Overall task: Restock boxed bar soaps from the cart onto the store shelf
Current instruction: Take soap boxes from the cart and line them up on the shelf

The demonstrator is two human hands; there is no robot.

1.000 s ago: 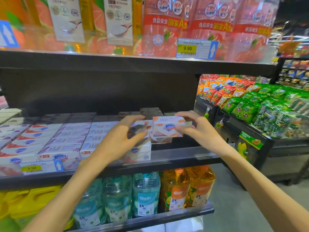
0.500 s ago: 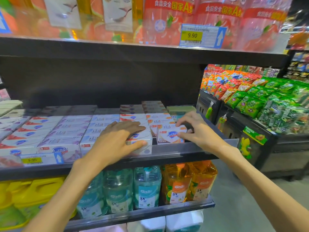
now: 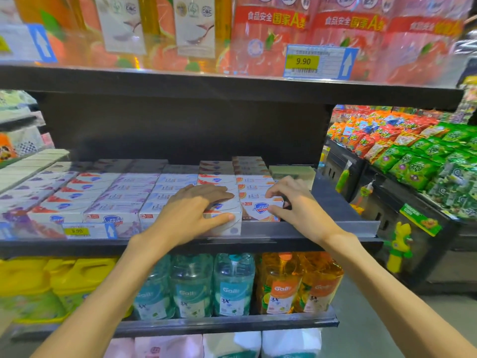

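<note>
Head view. Shelf (image 3: 322, 228): rows of soap boxes (image 3: 124, 192). Left hand (image 3: 192, 210): fingers curled over the front stack (image 3: 227, 223), thumb on its face. Right hand (image 3: 291, 202): pinching the front box (image 3: 258, 211), which sits on the shelf just right of that stack. Price tag (image 3: 77, 231): on the shelf's front edge, left of the hands.

left hand (image 3: 191, 213) covers part of front soap box (image 3: 227, 223); upper-left price tag (image 3: 23, 42) blurred, cut by frame edge.
</note>
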